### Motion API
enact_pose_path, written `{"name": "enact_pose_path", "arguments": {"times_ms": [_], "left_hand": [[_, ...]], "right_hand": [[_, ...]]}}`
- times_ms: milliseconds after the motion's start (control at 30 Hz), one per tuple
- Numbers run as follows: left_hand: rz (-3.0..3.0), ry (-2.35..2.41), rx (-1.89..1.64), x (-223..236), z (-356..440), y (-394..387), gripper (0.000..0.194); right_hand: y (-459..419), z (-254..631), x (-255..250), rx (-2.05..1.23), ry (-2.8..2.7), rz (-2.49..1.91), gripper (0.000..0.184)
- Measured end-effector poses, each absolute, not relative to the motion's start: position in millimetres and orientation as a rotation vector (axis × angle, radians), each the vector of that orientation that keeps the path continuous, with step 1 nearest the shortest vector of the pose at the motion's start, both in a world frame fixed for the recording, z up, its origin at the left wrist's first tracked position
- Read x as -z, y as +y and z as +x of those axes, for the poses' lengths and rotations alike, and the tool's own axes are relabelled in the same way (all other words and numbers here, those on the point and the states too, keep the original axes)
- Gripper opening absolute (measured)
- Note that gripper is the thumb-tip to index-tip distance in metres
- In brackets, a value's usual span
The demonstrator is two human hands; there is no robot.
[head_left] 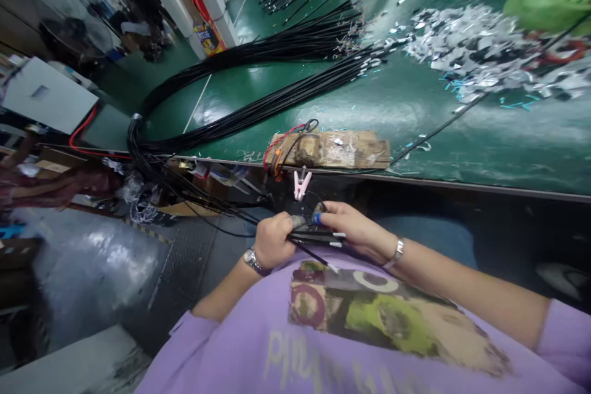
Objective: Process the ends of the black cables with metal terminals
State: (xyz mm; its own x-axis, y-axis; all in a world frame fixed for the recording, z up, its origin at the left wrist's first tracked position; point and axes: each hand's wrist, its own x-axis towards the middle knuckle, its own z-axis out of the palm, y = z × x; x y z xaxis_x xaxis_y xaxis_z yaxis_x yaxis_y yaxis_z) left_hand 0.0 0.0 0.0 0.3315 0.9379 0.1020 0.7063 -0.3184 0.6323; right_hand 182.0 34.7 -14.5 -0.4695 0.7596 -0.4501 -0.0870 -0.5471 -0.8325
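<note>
Left hand [271,240] is fisted tight round a handful of black cables [318,237], just below the desk's near edge, steadying the ends so the right hand [353,231] can pinch one blue-tipped end in a closed grip. Up on the green desk [462,129]: a long cable bundle [258,104], a wooden block [337,149] at the near edge, white scraps [471,49] toward the far right corner.
</note>
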Motion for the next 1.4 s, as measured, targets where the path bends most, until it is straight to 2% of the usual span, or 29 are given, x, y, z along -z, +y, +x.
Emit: {"name": "enact_pose_path", "arguments": {"times_ms": [100,167,300,333,467,533,700,967,1167,1300,1400], "left_hand": [[1.950,1.361,-0.656,-0.2,-3.5,4.6,0.011],[1.711,1.283,-0.684,-3.6,-8.1,9.7,0.024],[1.305,1.160,-0.682,-13.4,-17.8,15.7,0.043],[1.259,1.135,-0.677,-15.7,-19.5,15.8,0.044],[1.202,1.070,-0.658,-20.7,-23.1,15.0,0.047],[1.185,1.072,-0.636,-20.9,-24.3,15.5,0.048],[1.153,1.080,-0.576,-22.8,-27.8,15.9,0.048],[1.194,1.110,-0.549,-9.3,-43.6,23.8,0.036],[1.196,1.201,-0.528,-13.6,-43.9,34.0,0.035],[1.146,1.249,-0.568,-23.3,-37.4,37.1,0.037],[1.136,1.296,-0.564,-26.9,-34.8,39.3,0.038]], "right_hand": [[32.1,182.7,13.5,-2.177,-0.978,-1.142,0.030],[32.3,185.5,9.4,-2.095,-1.109,-1.091,0.030],[34.6,190.8,1.5,-1.527,-1.649,-0.938,0.011],[34.7,191.2,1.2,-1.382,-1.783,-0.878,0.013],[33.9,189.5,5.0,-0.962,-2.173,-0.616,0.044],[34.5,188.5,6.9,-0.810,-2.284,-0.519,0.044],[38.0,188.2,-2.4,-0.618,-2.416,-0.431,0.030],[58.3,180.3,-21.2,-1.005,-2.558,-0.413,0.014],[65.9,177.2,-7.0,-1.582,-2.125,-0.533,0.009],[63.3,173.0,1.7,-1.959,-1.742,-0.574,0.024],[61.9,169.3,9.6,-2.099,-1.513,-0.555,0.035]]}}
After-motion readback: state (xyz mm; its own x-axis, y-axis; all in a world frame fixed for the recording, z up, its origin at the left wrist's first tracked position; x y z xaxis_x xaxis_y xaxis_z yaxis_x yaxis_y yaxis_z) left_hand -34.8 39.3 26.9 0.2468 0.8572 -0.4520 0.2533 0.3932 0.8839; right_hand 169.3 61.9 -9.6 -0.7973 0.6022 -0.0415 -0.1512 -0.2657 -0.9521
